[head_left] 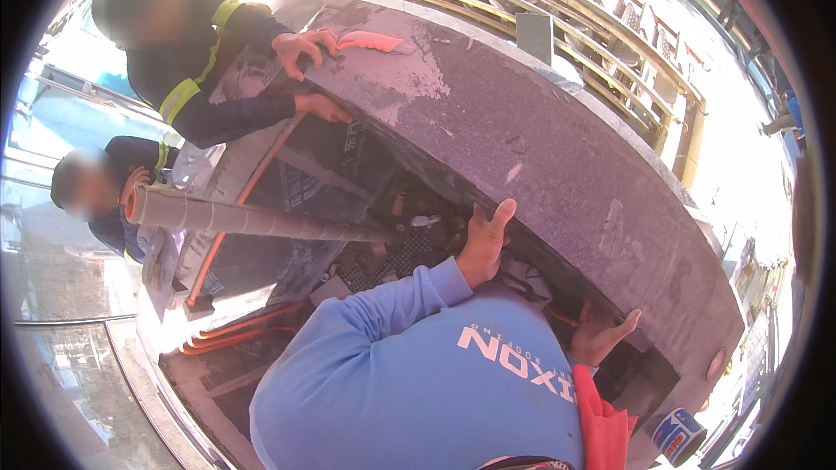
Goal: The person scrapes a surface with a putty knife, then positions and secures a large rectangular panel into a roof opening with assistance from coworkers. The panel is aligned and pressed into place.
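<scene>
1. Currently, 1 large grey slab (557,139) curves from far left to near right, and the wearer's 2 bare hands are at its near edge.
2. The left hand (482,252) is against that edge, thumb raised; its fingers are partly hidden, so I cannot tell whether it is clamped on the slab.
3. The right hand (596,339) sits nearer and farther right, under the same edge, thumb spread apart from the palm; its grip, too, I cannot tell.
4. At the slab's far left end, 1 co-worker (196,96) in dark clothing with yellow bands has 2 hands there: the upper hand (303,50) over the top, the lower hand (324,108) at the edge.
5. Farther left, a 2nd co-worker (113,218) shows 1 raised hand (135,181) near the end of 1 long grey tube (252,219), which slants into the dark recess (313,178) beside the slab.
6. On the slab's far left part lies 1 red piece (370,41).
7. Near right, 1 red cloth (605,426) hangs by the blue sweatshirt (418,383), with 1 can (677,437) just beyond.
8. Orange lines (239,335) bunch at near left, too close together to count.
</scene>
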`<state>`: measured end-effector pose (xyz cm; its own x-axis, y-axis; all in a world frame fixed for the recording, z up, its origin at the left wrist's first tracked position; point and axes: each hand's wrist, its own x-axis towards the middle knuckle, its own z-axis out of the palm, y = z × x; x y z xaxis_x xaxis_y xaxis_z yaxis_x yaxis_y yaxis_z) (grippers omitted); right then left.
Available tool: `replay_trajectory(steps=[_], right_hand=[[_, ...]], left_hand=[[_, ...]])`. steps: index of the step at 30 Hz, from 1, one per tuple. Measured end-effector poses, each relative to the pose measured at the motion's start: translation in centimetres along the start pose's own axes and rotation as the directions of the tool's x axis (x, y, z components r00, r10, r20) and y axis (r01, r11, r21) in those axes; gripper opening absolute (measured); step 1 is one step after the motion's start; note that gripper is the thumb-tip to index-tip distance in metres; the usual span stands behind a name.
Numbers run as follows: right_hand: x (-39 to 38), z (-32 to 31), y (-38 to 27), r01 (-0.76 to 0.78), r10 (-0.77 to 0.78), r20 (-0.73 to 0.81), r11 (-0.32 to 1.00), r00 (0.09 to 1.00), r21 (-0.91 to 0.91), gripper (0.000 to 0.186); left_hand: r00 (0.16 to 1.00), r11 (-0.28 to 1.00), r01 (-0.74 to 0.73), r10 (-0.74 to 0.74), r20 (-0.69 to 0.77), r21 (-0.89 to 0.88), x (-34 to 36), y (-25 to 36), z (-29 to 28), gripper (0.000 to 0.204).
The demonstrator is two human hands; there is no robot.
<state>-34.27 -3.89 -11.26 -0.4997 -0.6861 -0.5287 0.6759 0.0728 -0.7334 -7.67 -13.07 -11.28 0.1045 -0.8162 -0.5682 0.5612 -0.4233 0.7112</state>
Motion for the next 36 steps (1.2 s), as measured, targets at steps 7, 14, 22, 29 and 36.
replay_trajectory(steps=[7, 14, 22, 29, 36], right_hand=[[-0.6, 0.8, -0.2, 0.005, -0.005, 0.018, 1.000, 1.000, -0.003, 0.096], [-0.6, 0.5, -0.2, 0.006, -0.006, 0.015, 1.000, 1.000, 0.018, 0.095], [-1.0, 1.0, -0.2, 0.017, -0.018, 0.038, 1.000, 0.999, 0.021, 0.090], [-1.2, 1.8, -0.4, 0.022, -0.021, 0.020, 0.999, 1.000, -0.050, 0.097], [-0.4, 1.1, 0.0, 0.002, -0.002, 0.023, 1.000, 1.000, 0.016, 0.093]], left_hand=[[1.000, 1.000, 0.009, -0.009, -0.004, 0.008, 0.1, 0.0, -0.1, 0.104], [1.000, 1.000, 0.008, -0.007, -0.012, 0.027, 0.4, -0.6, -0.3, 0.088], [1.000, 0.999, 0.006, -0.007, 0.008, 0.043, 0.3, -0.4, -0.4, 0.087], [1.000, 1.000, 0.000, 0.000, 0.013, 0.007, 0.0, 0.0, -0.1, 0.081], [0.998, 0.999, 0.027, -0.025, 0.063, -0.032, 0.6, -0.5, -1.0, 0.086]])
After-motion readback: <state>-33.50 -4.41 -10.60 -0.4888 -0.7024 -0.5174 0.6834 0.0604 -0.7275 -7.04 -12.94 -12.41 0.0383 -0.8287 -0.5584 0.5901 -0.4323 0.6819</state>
